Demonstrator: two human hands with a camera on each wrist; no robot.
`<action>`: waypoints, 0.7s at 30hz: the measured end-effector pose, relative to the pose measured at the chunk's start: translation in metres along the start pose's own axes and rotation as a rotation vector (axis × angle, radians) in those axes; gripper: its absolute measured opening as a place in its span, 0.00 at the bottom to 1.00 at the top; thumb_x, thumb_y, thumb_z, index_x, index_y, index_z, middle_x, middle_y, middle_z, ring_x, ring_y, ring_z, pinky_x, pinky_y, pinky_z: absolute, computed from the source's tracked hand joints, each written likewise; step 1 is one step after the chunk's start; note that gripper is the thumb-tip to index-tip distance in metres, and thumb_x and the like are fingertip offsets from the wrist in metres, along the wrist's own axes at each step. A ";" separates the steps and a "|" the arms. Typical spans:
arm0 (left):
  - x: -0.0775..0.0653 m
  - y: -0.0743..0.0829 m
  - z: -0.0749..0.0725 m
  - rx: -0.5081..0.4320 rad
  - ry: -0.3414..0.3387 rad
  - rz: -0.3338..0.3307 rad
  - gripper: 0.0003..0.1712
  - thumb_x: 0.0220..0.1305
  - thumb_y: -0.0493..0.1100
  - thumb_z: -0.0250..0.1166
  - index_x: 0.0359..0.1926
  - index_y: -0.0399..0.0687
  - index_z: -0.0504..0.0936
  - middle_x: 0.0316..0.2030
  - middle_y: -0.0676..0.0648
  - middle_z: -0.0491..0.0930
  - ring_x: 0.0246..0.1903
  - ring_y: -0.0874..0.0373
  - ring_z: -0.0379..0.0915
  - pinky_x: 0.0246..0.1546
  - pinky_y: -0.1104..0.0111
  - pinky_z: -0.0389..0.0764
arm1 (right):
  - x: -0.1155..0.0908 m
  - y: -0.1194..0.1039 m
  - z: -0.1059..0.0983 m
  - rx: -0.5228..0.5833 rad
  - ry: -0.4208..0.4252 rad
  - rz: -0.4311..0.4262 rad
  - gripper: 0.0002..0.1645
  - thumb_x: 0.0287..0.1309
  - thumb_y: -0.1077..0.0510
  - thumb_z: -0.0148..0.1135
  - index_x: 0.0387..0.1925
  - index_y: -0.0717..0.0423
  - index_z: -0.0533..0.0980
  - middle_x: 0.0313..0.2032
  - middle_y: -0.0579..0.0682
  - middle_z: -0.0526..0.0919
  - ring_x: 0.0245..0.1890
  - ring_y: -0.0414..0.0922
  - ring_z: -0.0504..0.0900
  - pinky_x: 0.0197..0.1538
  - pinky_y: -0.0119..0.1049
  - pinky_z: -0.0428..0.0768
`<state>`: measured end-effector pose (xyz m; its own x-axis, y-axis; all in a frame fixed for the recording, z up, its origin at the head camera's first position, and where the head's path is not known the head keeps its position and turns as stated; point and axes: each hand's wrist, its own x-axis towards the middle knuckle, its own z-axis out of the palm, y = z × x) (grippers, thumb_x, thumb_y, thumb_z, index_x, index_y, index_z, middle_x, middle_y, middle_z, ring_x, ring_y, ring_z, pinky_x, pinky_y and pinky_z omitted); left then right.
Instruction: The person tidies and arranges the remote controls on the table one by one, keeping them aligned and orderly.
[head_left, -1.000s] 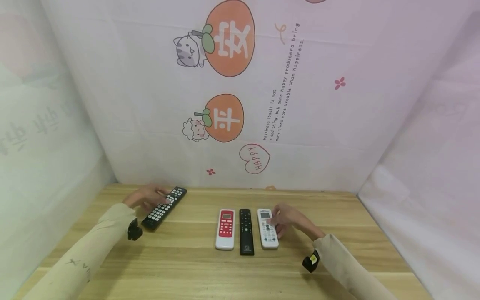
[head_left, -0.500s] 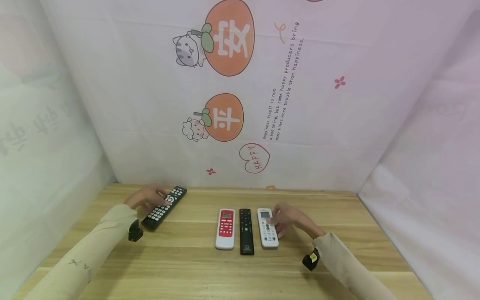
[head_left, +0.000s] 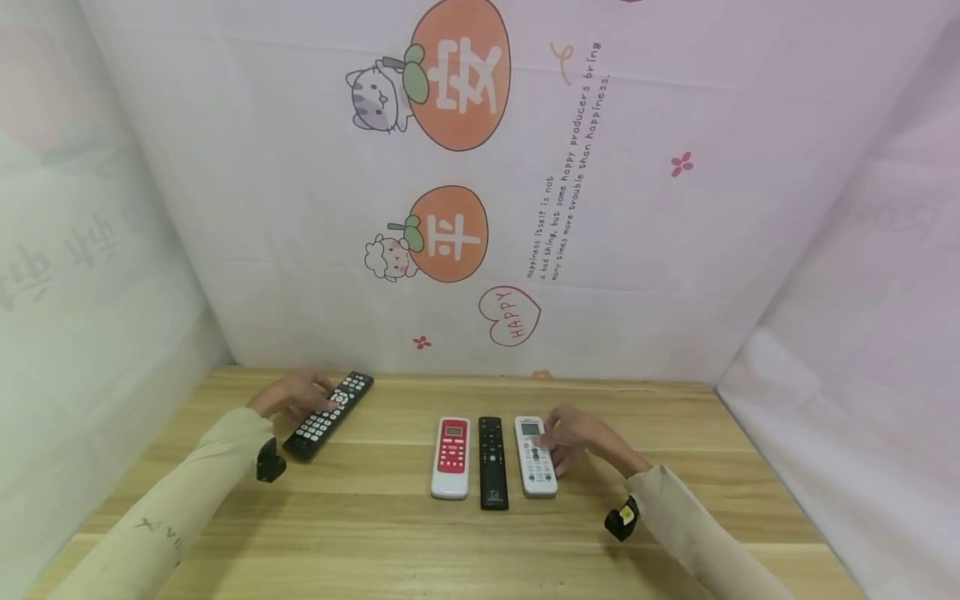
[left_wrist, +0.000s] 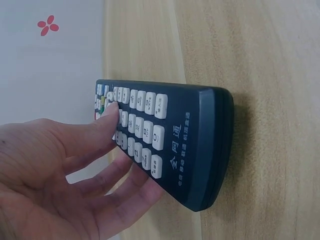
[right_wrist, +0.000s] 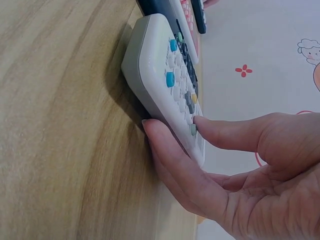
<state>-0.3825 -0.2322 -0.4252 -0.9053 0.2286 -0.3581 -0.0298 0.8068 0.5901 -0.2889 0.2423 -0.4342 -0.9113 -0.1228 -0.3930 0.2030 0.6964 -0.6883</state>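
At the table's back left, my left hand (head_left: 298, 395) holds a long black remote control (head_left: 328, 417) with white buttons, lying slanted. In the left wrist view the thumb (left_wrist: 95, 127) lies on its buttons and the other fingers are at its side, partly hidden. My right hand (head_left: 577, 433) grips a white remote control (head_left: 536, 458) with a small screen. Seen from the right wrist, its thumb (right_wrist: 225, 132) touches the button face while the fingers (right_wrist: 175, 155) run along the side edge.
Left of the white remote, a slim black remote (head_left: 492, 475) and a red-and-white remote (head_left: 450, 467) lie side by side on the wooden table (head_left: 375, 533). White cloth walls (head_left: 600, 333) with printed drawings rise at the back and both sides.
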 end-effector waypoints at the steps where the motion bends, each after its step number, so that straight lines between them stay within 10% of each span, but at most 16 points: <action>1: 0.000 0.000 0.000 0.001 -0.001 0.001 0.33 0.69 0.42 0.70 0.67 0.27 0.72 0.55 0.28 0.79 0.49 0.40 0.79 0.44 0.50 0.87 | 0.000 0.000 0.000 0.000 -0.001 0.000 0.10 0.69 0.63 0.67 0.40 0.66 0.75 0.31 0.61 0.87 0.29 0.51 0.90 0.34 0.42 0.91; 21: -0.007 0.008 0.003 -0.064 -0.013 -0.013 0.31 0.67 0.41 0.70 0.63 0.25 0.73 0.51 0.30 0.81 0.46 0.42 0.81 0.46 0.51 0.86 | 0.003 -0.003 0.000 0.010 -0.014 0.025 0.10 0.70 0.63 0.65 0.44 0.67 0.73 0.31 0.60 0.87 0.28 0.50 0.90 0.34 0.42 0.91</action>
<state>-0.3750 -0.2262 -0.4199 -0.8990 0.2259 -0.3753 -0.0687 0.7736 0.6300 -0.2922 0.2402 -0.4333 -0.9007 -0.1150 -0.4189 0.2296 0.6926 -0.6838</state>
